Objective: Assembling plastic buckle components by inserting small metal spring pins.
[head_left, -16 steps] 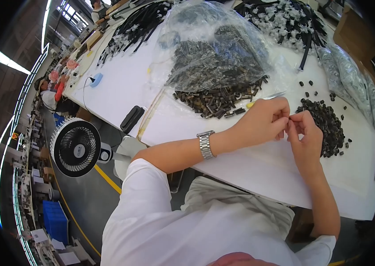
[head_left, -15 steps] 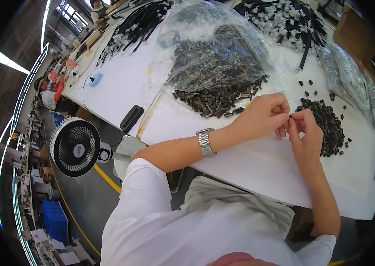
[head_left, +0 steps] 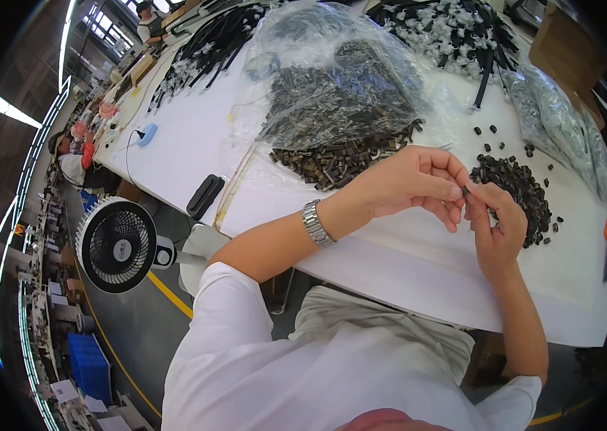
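My left hand (head_left: 422,183), with a metal-banded watch (head_left: 316,223) at its wrist, meets my right hand (head_left: 497,219) above the white tabletop. Between the fingertips of both hands is a small dark piece (head_left: 465,192), pinched and mostly covered, so its exact kind cannot be made out. The left hand's lower fingers are loosely curled. Just beyond the right hand lies a pile of small black pieces (head_left: 522,190). Left of it, partly behind my left hand, brownish short pieces (head_left: 332,164) spill from a large clear plastic bag (head_left: 339,79).
Black strips with clear wrapping lie in bundles at the far left (head_left: 210,43) and far right (head_left: 454,32). A black case (head_left: 205,196) rests at the table's left edge, near a fan (head_left: 117,244). Plastic bags (head_left: 562,122) and a cardboard box (head_left: 569,50) line the right side.
The view has shifted slightly, moving the table contents a little left in the picture. My left hand's fingers have loosened a bit; both hands stay together at the small dark piece.
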Demonstrator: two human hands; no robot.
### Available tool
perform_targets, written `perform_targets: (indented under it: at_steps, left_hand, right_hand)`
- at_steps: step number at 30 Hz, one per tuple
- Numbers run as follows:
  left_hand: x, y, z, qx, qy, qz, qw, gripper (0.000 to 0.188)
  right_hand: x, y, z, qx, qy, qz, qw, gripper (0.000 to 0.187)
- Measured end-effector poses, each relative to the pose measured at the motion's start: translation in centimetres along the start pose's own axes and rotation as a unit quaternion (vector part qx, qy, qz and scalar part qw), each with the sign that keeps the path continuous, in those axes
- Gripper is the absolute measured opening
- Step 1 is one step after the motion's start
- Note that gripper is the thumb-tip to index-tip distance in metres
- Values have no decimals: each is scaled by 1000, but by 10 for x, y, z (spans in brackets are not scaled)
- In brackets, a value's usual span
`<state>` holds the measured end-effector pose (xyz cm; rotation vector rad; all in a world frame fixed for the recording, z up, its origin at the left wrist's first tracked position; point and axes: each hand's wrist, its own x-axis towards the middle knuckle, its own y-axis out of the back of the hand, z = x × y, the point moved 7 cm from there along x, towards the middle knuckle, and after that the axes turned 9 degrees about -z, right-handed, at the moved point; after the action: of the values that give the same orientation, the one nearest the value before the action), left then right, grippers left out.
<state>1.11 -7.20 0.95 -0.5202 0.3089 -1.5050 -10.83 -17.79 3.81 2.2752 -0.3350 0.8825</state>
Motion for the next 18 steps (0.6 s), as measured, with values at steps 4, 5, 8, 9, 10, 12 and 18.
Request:
perform_targets:
  at_steps: [4, 5, 8, 9, 10, 12, 18]
  left_hand:
    - [0, -2, 4, 49, -7, 23, 998, 15]
    - [-1, -1, 7, 89, -16, 38, 995, 15]
    - [-6, -2, 20, 195, -37, 101, 975, 13]
    - [-8, -4, 22, 194, -36, 101, 975, 13]
    - [-11, -4, 27, 288, -44, 135, 947, 12]
    - [-12, -8, 27, 375, -52, 165, 911, 11]
    - [-16, -19, 30, 554, -142, 213, 792, 10]
  right_hand:
    - [-5, -1, 8, 52, -72, -2, 996, 20]
    - [-4, -1, 7, 51, -73, -2, 996, 20]
    - [3, -6, 11, 90, -138, 12, 986, 20]
    - [4, -10, 12, 98, -155, 8, 983, 20]
    - [3, -11, 12, 104, -174, 5, 979, 20]
    - [4, -14, 8, 79, -170, 4, 982, 20]
    - [7, -14, 4, -22, -165, -4, 986, 20]
